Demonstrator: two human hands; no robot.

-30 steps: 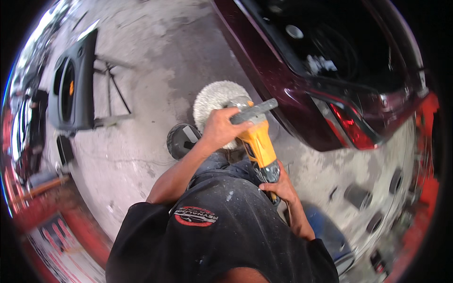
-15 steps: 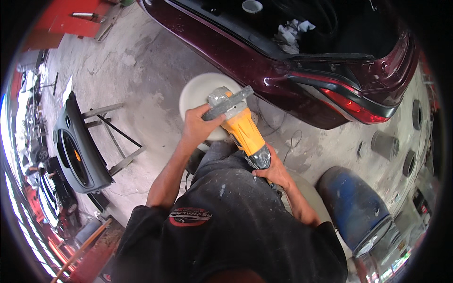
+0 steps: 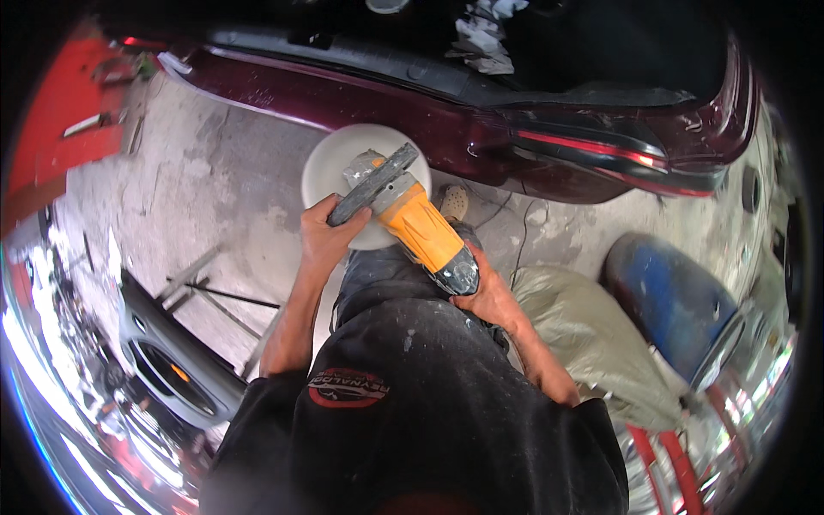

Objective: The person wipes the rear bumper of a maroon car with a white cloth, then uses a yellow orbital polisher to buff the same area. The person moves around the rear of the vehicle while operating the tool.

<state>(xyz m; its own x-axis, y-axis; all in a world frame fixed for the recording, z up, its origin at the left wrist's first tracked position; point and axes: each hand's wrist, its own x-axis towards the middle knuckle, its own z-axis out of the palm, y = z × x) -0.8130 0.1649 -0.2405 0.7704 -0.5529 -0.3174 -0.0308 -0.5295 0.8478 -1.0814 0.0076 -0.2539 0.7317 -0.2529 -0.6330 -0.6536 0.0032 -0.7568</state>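
Polisher (image 3: 421, 230): yellow body, held over the lap, between the person and the maroon car (image 3: 549, 137).
Pad (image 3: 343, 167): white, round, seen clear of the paint; not pressed to the car.
Progress: judged as not yet at the panel; buffing of the rear is left.
Left hand (image 3: 324, 236): fingers wrapped tight round the grey side handle.
Right hand (image 3: 487, 296): fingers closed round the polisher's rear end.
Floor (image 3: 215, 206): bare concrete.
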